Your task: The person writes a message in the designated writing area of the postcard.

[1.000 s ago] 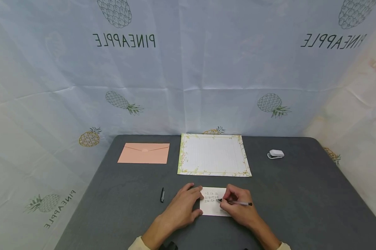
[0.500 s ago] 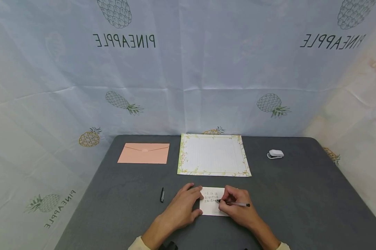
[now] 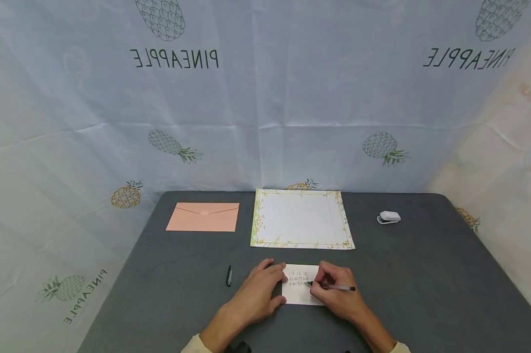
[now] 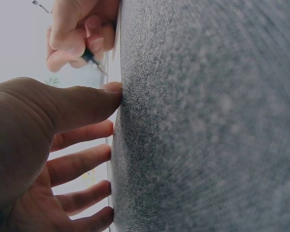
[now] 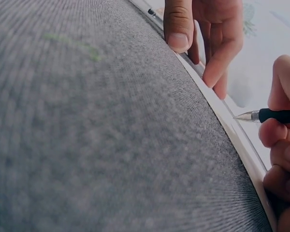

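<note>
A small white card (image 3: 297, 295) with several lines of handwriting lies on the dark table near its front. My right hand (image 3: 339, 294) pinches a pen (image 3: 342, 287) over the card, its tip at the end of the third written line. In the right wrist view the metal tip of the pen (image 5: 251, 116) shows close over the card's surface. My left hand (image 3: 258, 292) rests at the card's left edge, fingers spread and thumb on the lower corner. The left wrist view shows the thumb (image 4: 94, 101) and fingertips pressing down along that edge. The right hand covers the card's right part.
A black pen cap (image 3: 229, 276) lies left of the left hand. Farther back are a pink envelope (image 3: 205, 218), a lined letter sheet (image 3: 302, 218) with a floral border, and a small white stapler (image 3: 389, 217) at the right. A pineapple-print curtain (image 3: 265, 98) hangs behind the table.
The right hand and pen have shifted slightly left and then slightly back right over the third line of writing. The left hand and the card stay in place.
</note>
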A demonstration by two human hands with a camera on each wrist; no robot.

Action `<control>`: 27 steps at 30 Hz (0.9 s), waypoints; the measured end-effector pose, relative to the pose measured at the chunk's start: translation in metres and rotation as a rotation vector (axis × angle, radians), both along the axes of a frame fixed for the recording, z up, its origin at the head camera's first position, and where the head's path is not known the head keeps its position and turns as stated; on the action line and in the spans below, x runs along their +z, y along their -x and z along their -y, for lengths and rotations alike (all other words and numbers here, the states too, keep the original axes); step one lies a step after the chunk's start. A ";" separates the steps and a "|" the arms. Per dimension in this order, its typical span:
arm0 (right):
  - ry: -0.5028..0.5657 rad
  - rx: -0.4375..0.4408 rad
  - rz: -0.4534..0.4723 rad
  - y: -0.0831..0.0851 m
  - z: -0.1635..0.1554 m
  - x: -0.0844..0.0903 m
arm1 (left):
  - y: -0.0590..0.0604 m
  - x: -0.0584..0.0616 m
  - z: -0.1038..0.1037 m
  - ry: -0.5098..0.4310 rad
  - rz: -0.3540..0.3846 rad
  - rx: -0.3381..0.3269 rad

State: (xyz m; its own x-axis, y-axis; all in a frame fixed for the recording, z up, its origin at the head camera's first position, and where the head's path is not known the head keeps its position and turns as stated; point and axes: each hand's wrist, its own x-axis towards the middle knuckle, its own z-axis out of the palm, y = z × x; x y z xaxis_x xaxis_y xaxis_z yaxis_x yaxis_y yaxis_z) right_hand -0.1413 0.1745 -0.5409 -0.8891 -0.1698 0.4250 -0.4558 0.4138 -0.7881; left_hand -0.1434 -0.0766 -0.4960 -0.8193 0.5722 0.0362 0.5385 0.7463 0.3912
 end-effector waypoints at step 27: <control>0.016 -0.022 -0.011 -0.002 -0.001 0.000 | 0.000 -0.001 0.000 0.006 0.008 0.002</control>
State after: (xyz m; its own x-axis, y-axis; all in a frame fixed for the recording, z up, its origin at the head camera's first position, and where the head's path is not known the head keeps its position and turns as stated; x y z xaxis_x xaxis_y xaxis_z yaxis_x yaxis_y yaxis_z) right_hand -0.1397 0.1754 -0.5406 -0.8880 -0.1435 0.4370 -0.4551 0.4112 -0.7898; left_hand -0.1437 -0.0762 -0.4970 -0.8206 0.5709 0.0268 0.5342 0.7494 0.3912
